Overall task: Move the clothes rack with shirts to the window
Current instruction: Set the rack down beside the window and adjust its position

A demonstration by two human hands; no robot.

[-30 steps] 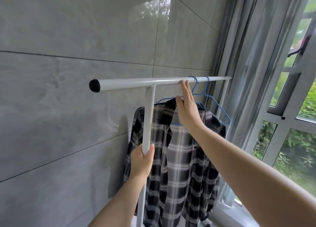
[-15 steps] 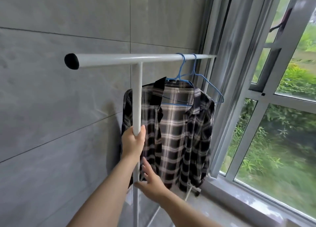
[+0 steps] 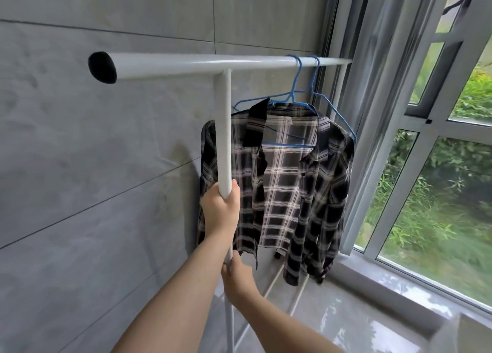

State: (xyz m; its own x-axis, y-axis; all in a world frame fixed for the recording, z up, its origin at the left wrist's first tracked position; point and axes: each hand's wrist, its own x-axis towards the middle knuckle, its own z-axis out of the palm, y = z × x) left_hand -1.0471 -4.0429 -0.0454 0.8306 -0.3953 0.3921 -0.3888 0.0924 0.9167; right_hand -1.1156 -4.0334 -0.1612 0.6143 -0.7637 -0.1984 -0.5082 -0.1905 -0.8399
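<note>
White tubular metal clothes rack [image 3: 223,129] with black-and-white plaid shirt [image 3: 279,182] on blue wire hangers [image 3: 298,97] stands beside the window [image 3: 426,182]. Left hand [image 3: 221,206] and right hand [image 3: 238,275], fingers clamped around the upright, stacked, presumably for steering control.

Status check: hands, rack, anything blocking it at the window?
Left hand and right hand both gripping the rack upright. Plaid shirt hanging on blue hangers, beside the window frame. Nothing visible blocking it.

right hand [image 3: 238,278] lowered from top bar, now gripping rack upright [image 3: 223,137]
</note>
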